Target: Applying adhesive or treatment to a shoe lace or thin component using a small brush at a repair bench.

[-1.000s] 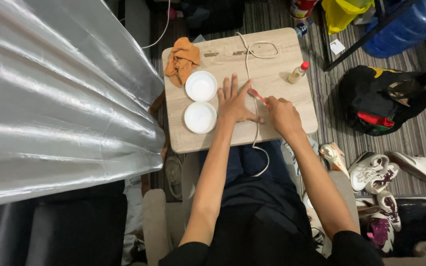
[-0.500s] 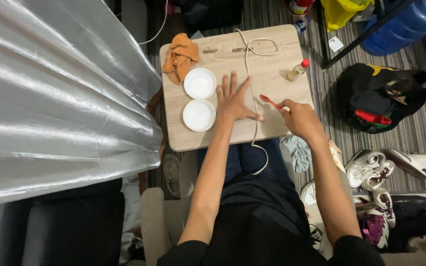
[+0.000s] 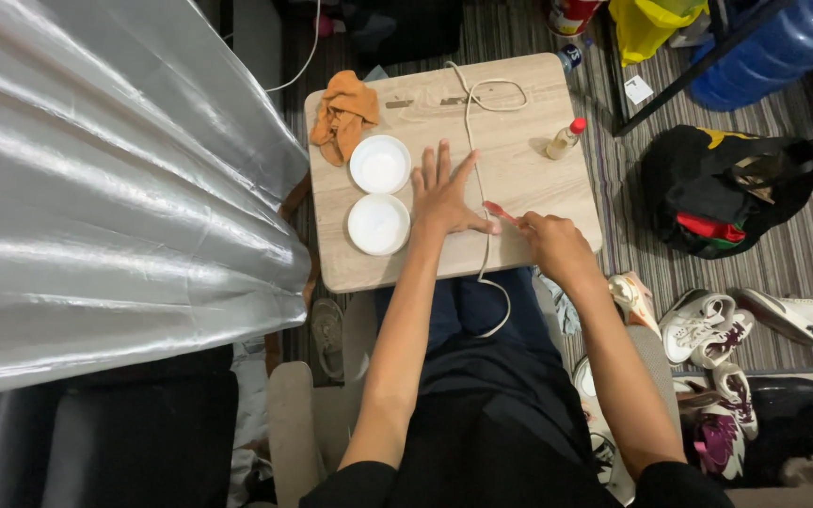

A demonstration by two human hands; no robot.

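My left hand lies flat, fingers spread, on a small light wooden table. My right hand grips a thin red stick-like tool whose tip points at the left thumb. A white cord runs across the table between the hands and hangs off the front edge over my lap. Two round white dishes sit just left of my left hand.
An orange cloth lies at the table's far left corner; a small bottle with a red cap stands at the right. A silvery sheet fills the left. A black bag, shoes and a blue water jug crowd the floor on the right.
My right hand has drawn back from over the left hand toward the table's front right edge, with the red tool now showing. The left hand stays spread on the table.
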